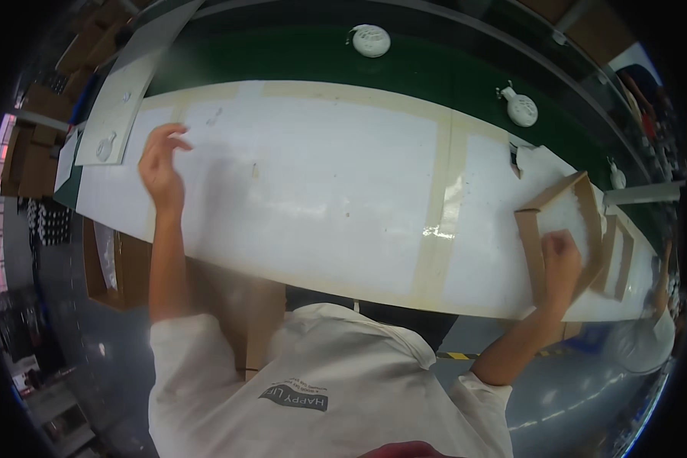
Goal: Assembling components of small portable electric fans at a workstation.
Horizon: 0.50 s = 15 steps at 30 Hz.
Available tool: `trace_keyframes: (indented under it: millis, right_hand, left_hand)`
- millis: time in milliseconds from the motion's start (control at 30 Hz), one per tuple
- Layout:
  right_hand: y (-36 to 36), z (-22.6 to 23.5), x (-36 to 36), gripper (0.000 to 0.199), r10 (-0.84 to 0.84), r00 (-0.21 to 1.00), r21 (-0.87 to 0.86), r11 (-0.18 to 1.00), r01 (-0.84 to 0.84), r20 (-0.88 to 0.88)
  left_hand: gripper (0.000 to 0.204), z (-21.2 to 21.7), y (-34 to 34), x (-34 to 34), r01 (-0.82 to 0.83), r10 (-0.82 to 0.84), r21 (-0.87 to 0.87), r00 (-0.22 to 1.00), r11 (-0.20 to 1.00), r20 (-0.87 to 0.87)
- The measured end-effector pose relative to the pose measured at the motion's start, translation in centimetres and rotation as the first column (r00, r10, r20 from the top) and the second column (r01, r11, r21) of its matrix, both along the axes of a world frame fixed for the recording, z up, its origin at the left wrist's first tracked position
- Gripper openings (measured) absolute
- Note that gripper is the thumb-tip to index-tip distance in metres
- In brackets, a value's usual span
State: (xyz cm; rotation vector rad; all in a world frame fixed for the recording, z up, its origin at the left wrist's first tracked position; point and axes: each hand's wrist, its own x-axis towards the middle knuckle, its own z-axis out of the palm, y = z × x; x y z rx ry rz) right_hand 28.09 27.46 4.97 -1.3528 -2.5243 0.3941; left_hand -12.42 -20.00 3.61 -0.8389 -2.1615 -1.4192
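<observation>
My left hand [160,164] hovers over the left end of the white work surface [320,175]. Its fingers are loosely bent and apart, with nothing visible between them. On the right, my right hand [561,256] reaches into a shallow cardboard box [534,252] that has whitish, translucent contents [569,217]. The fingers of that hand are curled closed, and whatever they may hold is hidden. Beyond the work surface, round white items with short stems lie on a green belt: one near the top middle [372,41], another farther right [521,109].
A second cardboard box [617,259] stands right of the first, near another person's arm [662,282]. A pale panel [111,137] borders the surface at left. An open carton [118,263] sits below the table's left edge. A metal bar [645,192] juts in at right.
</observation>
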Motion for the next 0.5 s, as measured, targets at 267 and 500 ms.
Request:
trace_keyframes:
  millis: [267, 500]
  right_hand:
    - [0.7, 0.7, 3.6, 0.019, -0.094, 0.983, 0.108, 0.988, 0.112, -0.158]
    - [1.4, -1.2, 1.0, 0.013, 0.222, 0.908, 0.09, 0.975, -0.203, -0.357]
  left_hand:
    - [0.046, 0.2, 29.5, -5.6, 0.327, -0.323, -0.455, 0.942, 0.828, 0.089]
    - [0.039, -6.3, 30.6, -15.4, 0.192, -0.239, -0.384, 0.968, 0.903, -0.078]
